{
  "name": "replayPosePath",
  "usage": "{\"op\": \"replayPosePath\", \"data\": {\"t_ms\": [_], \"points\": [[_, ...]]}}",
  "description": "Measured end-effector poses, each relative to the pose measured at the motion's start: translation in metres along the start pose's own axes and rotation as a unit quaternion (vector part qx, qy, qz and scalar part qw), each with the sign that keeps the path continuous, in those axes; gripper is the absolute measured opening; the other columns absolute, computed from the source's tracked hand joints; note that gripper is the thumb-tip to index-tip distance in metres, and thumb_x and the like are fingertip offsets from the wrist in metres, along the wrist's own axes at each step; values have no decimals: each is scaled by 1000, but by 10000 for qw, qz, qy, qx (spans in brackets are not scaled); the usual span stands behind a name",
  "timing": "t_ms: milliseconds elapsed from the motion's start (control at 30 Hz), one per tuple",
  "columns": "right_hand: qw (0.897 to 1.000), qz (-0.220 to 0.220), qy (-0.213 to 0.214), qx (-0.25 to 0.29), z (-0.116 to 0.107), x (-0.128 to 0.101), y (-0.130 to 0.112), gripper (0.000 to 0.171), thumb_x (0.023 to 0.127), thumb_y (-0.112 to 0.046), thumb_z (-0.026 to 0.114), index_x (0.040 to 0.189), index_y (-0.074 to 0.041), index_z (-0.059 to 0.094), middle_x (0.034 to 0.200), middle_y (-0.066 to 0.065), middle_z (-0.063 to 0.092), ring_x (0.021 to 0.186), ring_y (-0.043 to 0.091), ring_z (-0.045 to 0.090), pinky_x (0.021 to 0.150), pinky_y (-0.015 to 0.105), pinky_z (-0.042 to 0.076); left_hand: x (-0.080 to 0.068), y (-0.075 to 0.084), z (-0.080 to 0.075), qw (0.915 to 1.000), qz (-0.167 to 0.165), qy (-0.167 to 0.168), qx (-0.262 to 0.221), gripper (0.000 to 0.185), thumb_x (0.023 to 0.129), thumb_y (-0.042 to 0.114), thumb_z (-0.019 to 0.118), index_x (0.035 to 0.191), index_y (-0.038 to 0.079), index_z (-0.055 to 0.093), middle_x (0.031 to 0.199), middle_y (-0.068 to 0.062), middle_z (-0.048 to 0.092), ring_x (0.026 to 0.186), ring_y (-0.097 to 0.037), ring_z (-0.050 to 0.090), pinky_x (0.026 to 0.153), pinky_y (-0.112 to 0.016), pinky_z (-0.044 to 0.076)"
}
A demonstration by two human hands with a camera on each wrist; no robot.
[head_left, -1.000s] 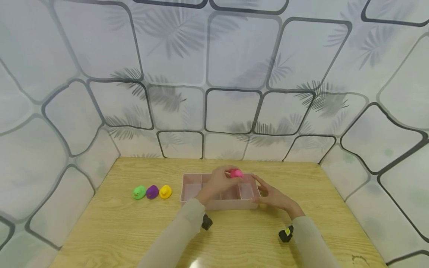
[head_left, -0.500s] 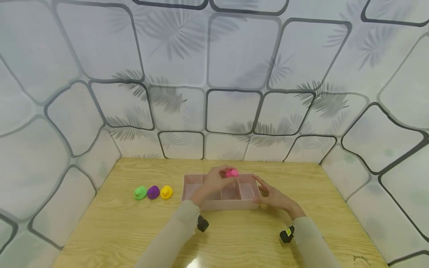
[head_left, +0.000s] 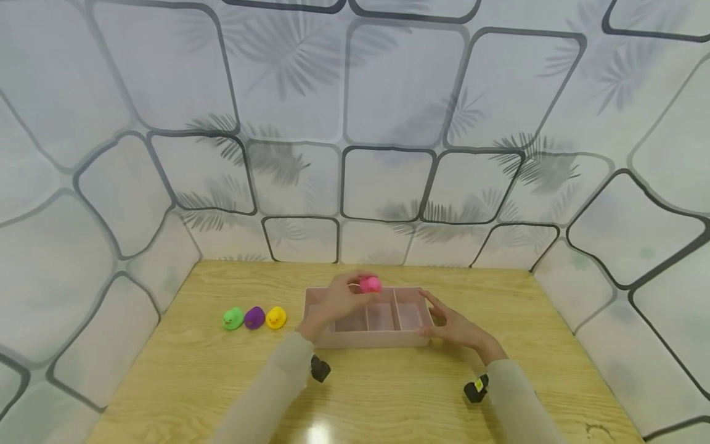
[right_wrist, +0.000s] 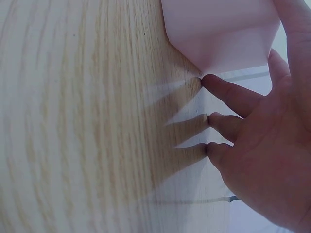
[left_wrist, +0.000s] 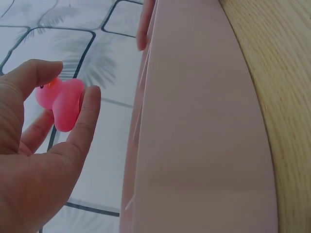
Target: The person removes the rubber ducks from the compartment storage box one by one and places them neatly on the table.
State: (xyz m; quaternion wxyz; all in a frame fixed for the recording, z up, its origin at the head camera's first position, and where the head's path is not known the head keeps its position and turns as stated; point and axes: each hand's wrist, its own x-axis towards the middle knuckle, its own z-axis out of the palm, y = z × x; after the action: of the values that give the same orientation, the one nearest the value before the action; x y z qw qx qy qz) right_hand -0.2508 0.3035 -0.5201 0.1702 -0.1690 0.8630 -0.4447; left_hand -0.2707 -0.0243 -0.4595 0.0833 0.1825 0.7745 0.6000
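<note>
My left hand (head_left: 337, 303) pinches a pink rubber duck (head_left: 371, 285) between thumb and fingers, above the left part of a pale pink divided box (head_left: 379, 340). In the left wrist view the duck (left_wrist: 65, 102) is off the table, its orange beak near the thumb. My right hand (head_left: 456, 327) spreads around the box's right end, thumb at the near corner and a finger at the far corner. The right wrist view shows several of its fingertips resting on the table beside the box (right_wrist: 223, 36). The compartments in sight hold nothing; the left hand covers part of the left ones.
Left of the box, a green duck (head_left: 233, 318), a purple duck (head_left: 254, 317) and a yellow duck (head_left: 275, 317) sit in a row on the wooden table (head_left: 388, 394). A patterned cloth (head_left: 383, 185) walls in the table at the back and both sides.
My left hand has carried the pink duck leftward over the box, from the right compartments toward the left ones. The right hand and the other ducks have stayed in place.
</note>
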Motion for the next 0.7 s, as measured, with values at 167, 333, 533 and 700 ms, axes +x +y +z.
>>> {"op": "replayPosePath", "data": {"t_ms": [167, 333, 533, 700], "points": [[10000, 18, -17, -10, 0, 0, -1, 102, 96, -34, 78, 171, -32, 8, 169, 27, 30, 156, 49, 29, 119, 74, 30, -3, -4, -10, 9996, -132, 32, -228, 52, 91, 8, 79, 141, 6, 64, 130, -16, 68, 106, -23, 70, 87, -33, 64], [10000, 22, -35, -4, 0, -1, -3, 102, 97, -35, 77, 171, -32, 8, 170, 27, 29, 156, 50, 29, 120, 74, 30, -8, -8, -20, 9997, -67, 135, -203, 50, 94, 7, 77, 141, 4, 63, 130, -18, 68, 106, -24, 70, 86, -35, 65], [10000, -2, -46, 23, -1, -2, -2, 102, 97, -34, 77, 171, -32, 7, 171, 26, 27, 157, 50, 28, 120, 75, 28, -13, -11, -32, 9994, 115, 217, 254, 48, 93, 15, 80, 139, 9, 66, 129, -14, 70, 105, -24, 69, 85, -28, 61], [10000, -22, -39, 16, -1, -2, -2, 102, 97, -34, 77, 171, -32, 7, 171, 26, 27, 157, 49, 27, 120, 75, 27, -17, -16, -44, 9977, 374, 269, 496, 45, 94, 13, 78, 138, 8, 68, 130, -14, 72, 106, -25, 70, 92, -32, 60]]}}
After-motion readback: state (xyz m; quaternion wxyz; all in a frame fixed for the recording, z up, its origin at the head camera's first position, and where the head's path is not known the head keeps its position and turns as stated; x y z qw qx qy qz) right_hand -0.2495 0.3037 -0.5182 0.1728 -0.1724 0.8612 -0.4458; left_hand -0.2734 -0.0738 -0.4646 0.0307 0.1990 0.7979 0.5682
